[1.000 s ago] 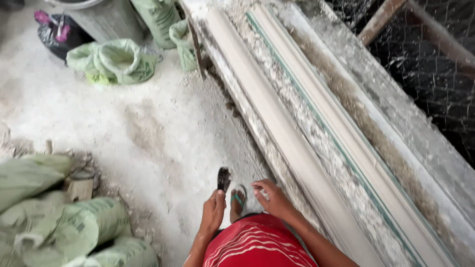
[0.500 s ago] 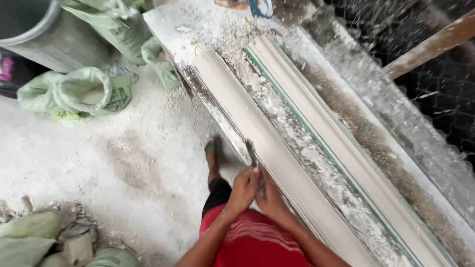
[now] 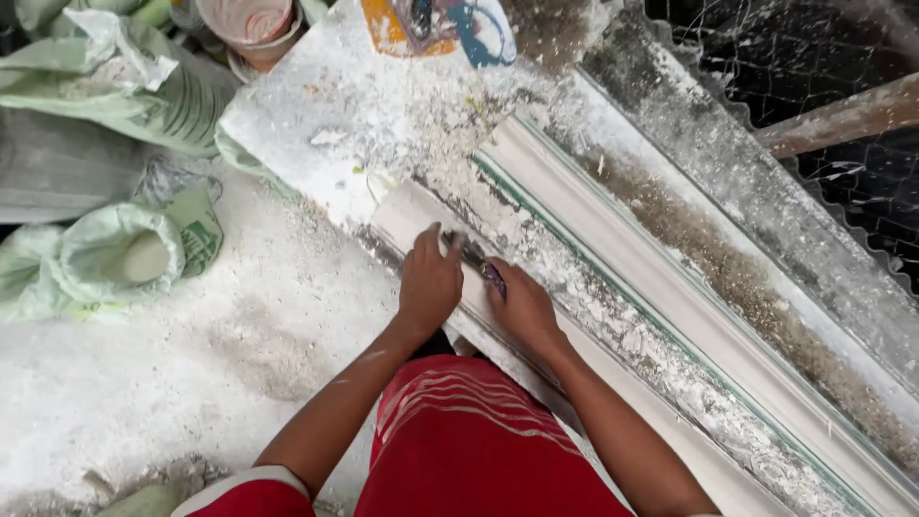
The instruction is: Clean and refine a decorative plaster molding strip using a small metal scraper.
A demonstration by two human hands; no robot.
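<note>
— Hands? Tool?
— Left hand (image 3: pixel 431 282) curled, pressing scraper (image 3: pixel 471 257) flat onto white moulding (image 3: pixel 412 215); right hand (image 3: pixel 522 308) clenched round its purple handle, for steady scraping.
— Sacks?
— Green sacks (image 3: pixel 124 254), left of moulding, clear.

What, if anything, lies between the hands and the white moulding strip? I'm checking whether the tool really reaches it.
Nothing visible does. The left hand and right hand rest directly on the white moulding strip, holding a dark-handled tool against its top. Only loose plaster crumbs lie beside it.
</note>
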